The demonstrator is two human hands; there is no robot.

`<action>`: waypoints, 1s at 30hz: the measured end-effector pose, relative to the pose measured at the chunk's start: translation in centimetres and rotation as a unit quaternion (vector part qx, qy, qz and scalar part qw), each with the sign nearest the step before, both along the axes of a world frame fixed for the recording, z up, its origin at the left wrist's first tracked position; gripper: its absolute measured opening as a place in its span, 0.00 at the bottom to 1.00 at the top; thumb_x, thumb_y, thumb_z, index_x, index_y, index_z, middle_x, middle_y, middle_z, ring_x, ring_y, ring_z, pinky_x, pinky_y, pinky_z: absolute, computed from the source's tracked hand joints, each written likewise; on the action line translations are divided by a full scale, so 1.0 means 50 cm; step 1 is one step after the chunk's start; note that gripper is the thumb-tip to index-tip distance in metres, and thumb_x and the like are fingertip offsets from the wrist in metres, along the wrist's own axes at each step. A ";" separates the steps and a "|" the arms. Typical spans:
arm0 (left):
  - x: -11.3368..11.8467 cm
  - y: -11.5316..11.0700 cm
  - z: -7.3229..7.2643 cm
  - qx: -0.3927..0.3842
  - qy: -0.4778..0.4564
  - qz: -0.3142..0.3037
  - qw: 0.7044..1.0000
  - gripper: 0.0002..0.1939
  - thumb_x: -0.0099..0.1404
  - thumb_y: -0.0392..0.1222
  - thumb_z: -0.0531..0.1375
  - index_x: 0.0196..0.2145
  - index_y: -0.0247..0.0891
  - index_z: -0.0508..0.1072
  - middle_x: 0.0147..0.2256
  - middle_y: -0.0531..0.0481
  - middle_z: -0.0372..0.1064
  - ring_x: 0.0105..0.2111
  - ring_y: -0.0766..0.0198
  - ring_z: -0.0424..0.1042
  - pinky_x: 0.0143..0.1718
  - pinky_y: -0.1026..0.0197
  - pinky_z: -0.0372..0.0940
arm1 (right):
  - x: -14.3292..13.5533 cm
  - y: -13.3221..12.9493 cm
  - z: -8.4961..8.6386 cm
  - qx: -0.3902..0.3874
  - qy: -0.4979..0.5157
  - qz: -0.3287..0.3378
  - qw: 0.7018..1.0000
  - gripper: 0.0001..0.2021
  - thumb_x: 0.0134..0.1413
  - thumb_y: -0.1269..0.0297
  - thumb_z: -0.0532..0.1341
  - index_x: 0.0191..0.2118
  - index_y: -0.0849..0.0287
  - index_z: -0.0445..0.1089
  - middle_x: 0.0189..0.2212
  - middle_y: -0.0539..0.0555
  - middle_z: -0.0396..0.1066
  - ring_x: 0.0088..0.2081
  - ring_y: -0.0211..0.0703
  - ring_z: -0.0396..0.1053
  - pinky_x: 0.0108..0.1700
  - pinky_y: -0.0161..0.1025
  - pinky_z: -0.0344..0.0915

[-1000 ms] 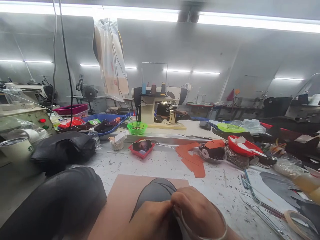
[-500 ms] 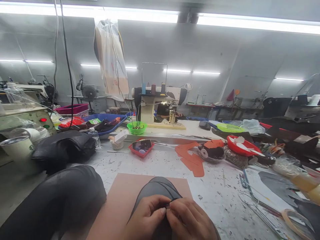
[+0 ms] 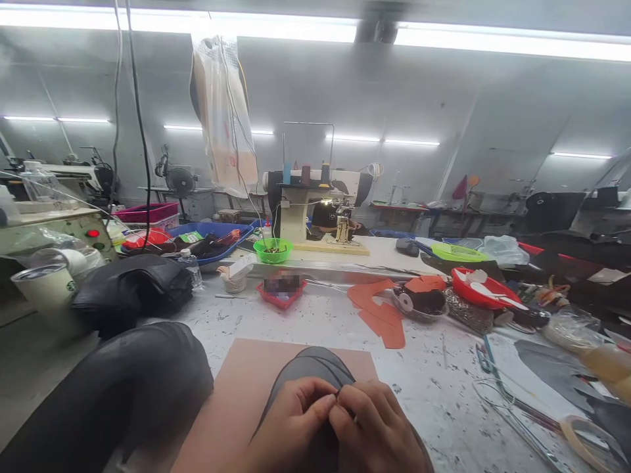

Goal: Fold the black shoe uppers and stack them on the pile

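Observation:
A dark grey leather-like piece (image 3: 315,364) with a rounded end and layered, curved edges lies on a pinkish board (image 3: 241,368) in front of me. Over its near part, my left hand (image 3: 296,417) pinches its edge between thumb and forefinger. My right hand (image 3: 377,424) comes from the other side, fingers curled and pinching at the same spot. The fingertips of both hands meet there, and the small bit between them is mostly hidden. To the left of the board is a thick pile of similar dark pieces (image 3: 148,374), bent over in a curve.
Another dark stack (image 3: 133,286) sits beside a tumbler (image 3: 44,289). Across the table stand a red tray (image 3: 280,299), orange cut pieces (image 3: 379,315), a clear bowl (image 3: 419,305) and a red bowl (image 3: 486,289). Behind is a sewing machine (image 3: 296,223). A tape roll (image 3: 586,440) lies at right.
The view has shifted slightly. Both hands stay at the same spot on the dark piece, with the right fingers a little more bunched against the left fingertips.

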State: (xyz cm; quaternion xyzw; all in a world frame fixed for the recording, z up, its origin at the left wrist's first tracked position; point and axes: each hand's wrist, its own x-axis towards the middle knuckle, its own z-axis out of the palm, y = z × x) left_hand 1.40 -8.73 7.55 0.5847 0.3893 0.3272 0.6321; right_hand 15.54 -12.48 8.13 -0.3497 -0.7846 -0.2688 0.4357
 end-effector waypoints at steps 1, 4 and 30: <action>0.000 0.001 -0.003 -0.009 -0.005 0.004 1.000 0.15 0.53 0.49 0.58 0.31 0.33 0.72 0.30 0.48 0.70 0.33 0.59 0.66 0.36 0.61 0.60 | 0.000 0.001 0.002 0.003 -0.002 0.001 1.000 0.11 0.53 0.78 0.49 0.30 0.65 0.68 0.26 0.54 0.64 0.27 0.40 0.60 0.30 0.39 0.54; 0.000 0.002 -0.008 -0.034 -0.035 0.005 0.999 0.14 0.55 0.50 0.57 0.28 0.34 0.71 0.26 0.51 0.67 0.30 0.63 0.64 0.33 0.63 0.59 | -0.002 0.006 -0.002 0.011 -0.011 0.011 1.000 0.12 0.54 0.78 0.49 0.31 0.67 0.69 0.25 0.54 0.64 0.27 0.40 0.60 0.30 0.39 0.54; -0.009 0.009 -0.003 -0.080 -0.037 0.001 0.996 0.12 0.51 0.46 0.62 0.28 0.33 0.69 0.24 0.52 0.66 0.27 0.66 0.63 0.29 0.64 0.56 | -0.023 0.013 -0.018 0.073 0.031 0.025 0.997 0.12 0.52 0.80 0.52 0.24 0.62 0.65 0.30 0.52 0.67 0.36 0.37 0.65 0.45 0.40 0.61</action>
